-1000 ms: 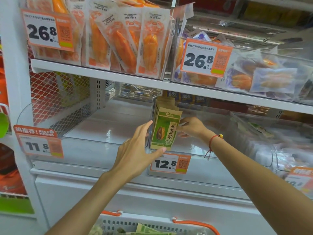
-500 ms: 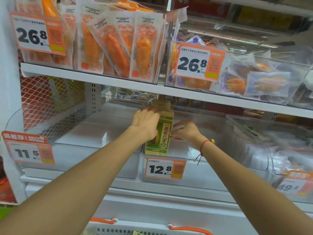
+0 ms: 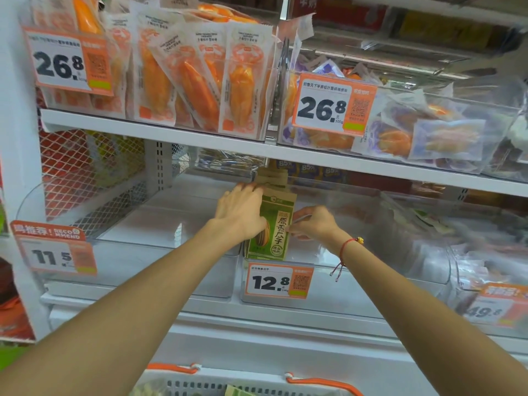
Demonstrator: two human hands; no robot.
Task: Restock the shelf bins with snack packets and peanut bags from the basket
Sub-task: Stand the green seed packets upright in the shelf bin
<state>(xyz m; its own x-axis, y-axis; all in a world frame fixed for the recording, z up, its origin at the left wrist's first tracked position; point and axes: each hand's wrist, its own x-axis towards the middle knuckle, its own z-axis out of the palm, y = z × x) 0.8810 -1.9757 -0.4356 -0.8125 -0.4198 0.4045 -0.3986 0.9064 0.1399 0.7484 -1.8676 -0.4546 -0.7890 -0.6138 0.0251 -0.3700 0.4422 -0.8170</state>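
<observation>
A row of green-and-tan seed packets (image 3: 278, 224) stands upright at the left end of a clear shelf bin (image 3: 371, 290) tagged 12.8. My left hand (image 3: 243, 212) lies against the left side and top of the row, fingers stretched toward the back. My right hand (image 3: 313, 225) pinches the front packet's right edge with curled fingers. At the bottom edge, the white basket (image 3: 245, 380) with orange handles shows a green packet (image 3: 235, 391) inside.
A clear bin (image 3: 137, 261) tagged 11.5 sits to the left, by a mesh side panel. Right of the 12.8 bin is a bin of pale bags (image 3: 485, 270) tagged 49.8. The shelf above (image 3: 171, 135) holds bins of orange snack packs, close over my hands.
My left hand has moved from the front packet's lower left corner up along the row's left side and top. The right hand has stayed at the packet's right edge.
</observation>
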